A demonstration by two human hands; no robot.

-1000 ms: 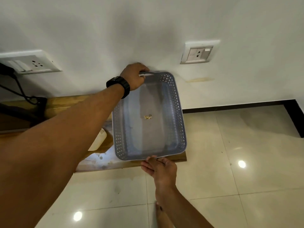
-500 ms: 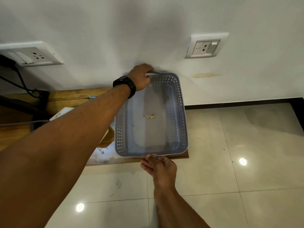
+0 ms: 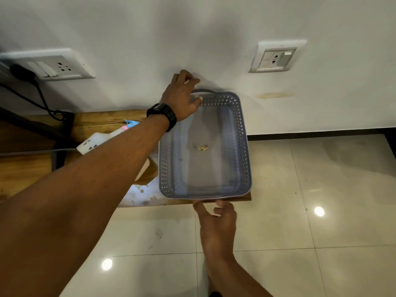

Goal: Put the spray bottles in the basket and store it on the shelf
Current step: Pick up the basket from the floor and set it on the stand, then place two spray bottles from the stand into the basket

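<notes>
A grey perforated basket (image 3: 244, 146) rests on the right end of a wooden shelf (image 3: 102, 121), against the wall. It holds only a small scrap in the middle. My left hand (image 3: 182, 97), with a black watch on the wrist, hovers over the basket's far handle (image 3: 204, 91) with fingers spread and the thumb by the rim. My right hand (image 3: 216, 221) is just below the near rim, fingers apart, holding nothing. A pink and blue spray head (image 3: 128, 124) peeks out behind my left forearm; the rest of the bottle is hidden.
A white power strip (image 3: 90, 143) lies on the shelf left of the basket. Two wall sockets (image 3: 275, 57) (image 3: 53, 66) sit above, the left one with a black plug and cable. A glossy tiled floor (image 3: 300, 211) lies below.
The left hand has let go of the far handle and lifted its fingers. The right hand has slipped off the near rim. The basket now sits on the shelf end.
</notes>
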